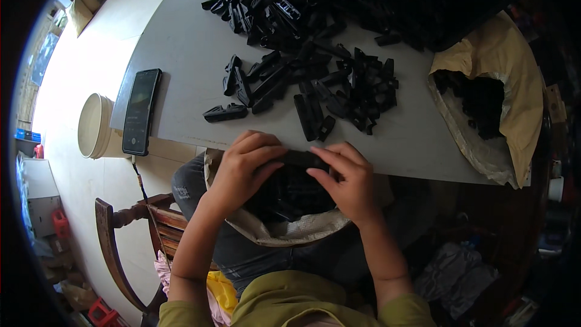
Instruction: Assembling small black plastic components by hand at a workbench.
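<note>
Between my two hands is a small black plastic part (298, 158), held level above an opened sack (290, 233) on my lap. My left hand (247, 160) pinches its left end, and the fingers of my right hand (346, 175) close on its right end. Dark pieces, hard to make out, lie inside the sack below. On the grey table just beyond my hands are loose black plastic parts (308, 115), some long and slotted, others short. One long part (225, 112) lies apart at the left of this group.
A bigger heap of black parts (266, 15) covers the far table. At the right, a tan paper sack (514, 85) holds more dark pieces. A phone (141, 112) lies at the table's left edge, near a cream bucket (95, 126). A wooden chair (112, 236) stands at my left.
</note>
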